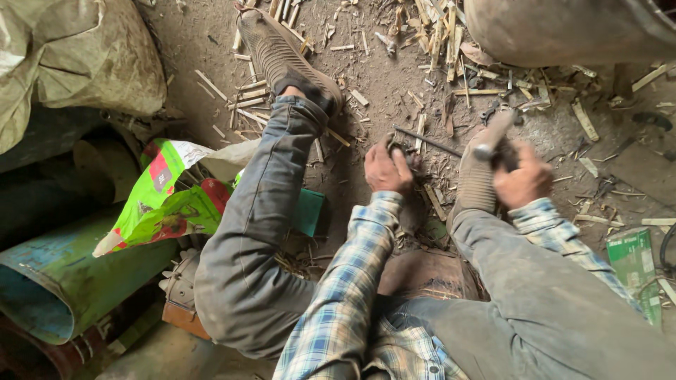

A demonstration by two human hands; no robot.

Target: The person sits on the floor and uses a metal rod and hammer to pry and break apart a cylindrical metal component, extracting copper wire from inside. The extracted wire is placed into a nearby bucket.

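I sit low over a dirt floor with my legs spread. My left hand (386, 169) is closed around one end of a thin dark metal rod (429, 142) that lies slanted on the ground between my feet. My right hand (520, 179) grips a blurred tool with a pale handle (493, 134), held just right of the rod above my right shoe (477, 179). The tool's head is not clear. My left shoe (282, 53) rests further out on the floor.
Split bamboo and wood slivers (436, 35) litter the ground ahead. A green printed sack (165, 200) and a blue-green drum (63, 281) lie at my left. A large rounded vessel (563, 28) sits top right, and a green carton (634, 267) lies at the right.
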